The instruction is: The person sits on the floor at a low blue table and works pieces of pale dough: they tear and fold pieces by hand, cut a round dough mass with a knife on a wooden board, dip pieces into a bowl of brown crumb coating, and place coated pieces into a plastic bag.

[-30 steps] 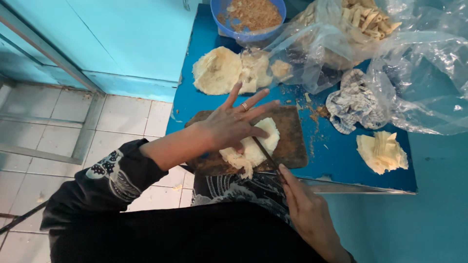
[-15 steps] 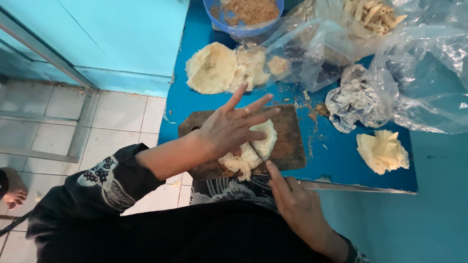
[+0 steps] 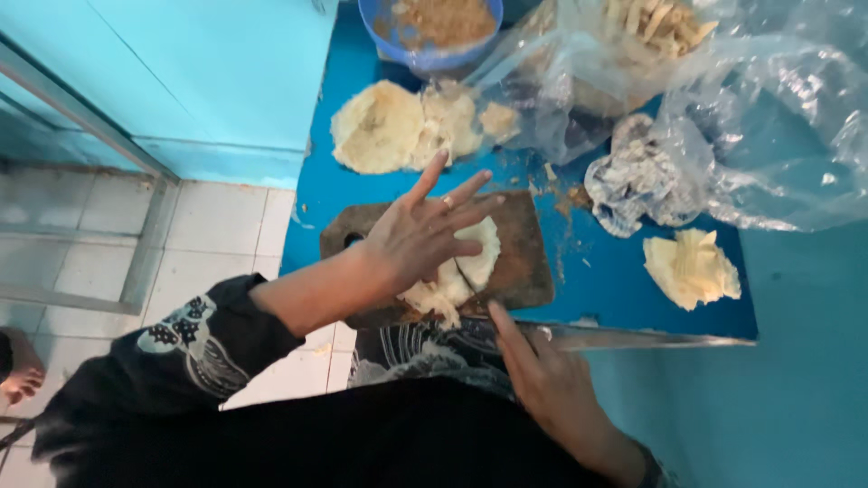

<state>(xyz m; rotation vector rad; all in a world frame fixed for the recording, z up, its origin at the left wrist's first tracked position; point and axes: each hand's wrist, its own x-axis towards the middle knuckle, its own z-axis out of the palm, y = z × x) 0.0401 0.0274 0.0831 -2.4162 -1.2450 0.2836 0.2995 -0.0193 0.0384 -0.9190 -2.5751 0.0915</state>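
Pale dough point(image 3: 475, 258), left hand point(image 3: 416, 239) pressing, knife point(image 3: 470, 289)

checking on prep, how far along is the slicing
Done: a cut pale piece lies set aside on the blue table. In hand: the left hand presses a pale slab on the wooden board while the right hand works a knife. Left: big pale rounds wait uncut.

blue bowl point(image 3: 429, 32) cut by top edge, knife blade point(image 3: 467, 282) mostly hidden under left hand point(image 3: 418, 237)
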